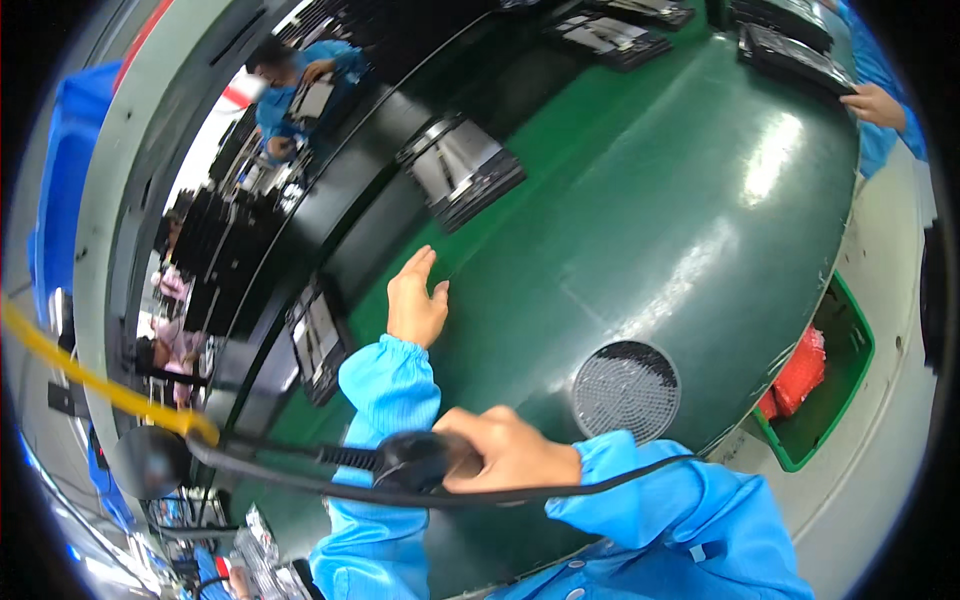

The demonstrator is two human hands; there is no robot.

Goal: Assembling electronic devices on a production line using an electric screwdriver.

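Note:
My left hand [415, 303] reaches forward over the green work surface, its fingers stretched out and holding nothing. Just beyond its fingertips lies a flat black-and-silver unit [462, 172]. My right hand [508, 452] wraps round a black corded tool [415, 462] that looks like an electric screwdriver. The tool is above my left forearm, and its tip is hidden. A black cable [560, 492] crosses in front of my right wrist. To the right of my hands sits a round dark dish [627, 392] with a grey dotted pattern.
Another flat unit [318, 340] lies left of my left hand. Several more units [610, 38] lie at the far end. At far right, a co-worker's hand [876, 105] touches a black unit [795, 58]. A green bin [850, 350] holds red wrapped material [802, 372].

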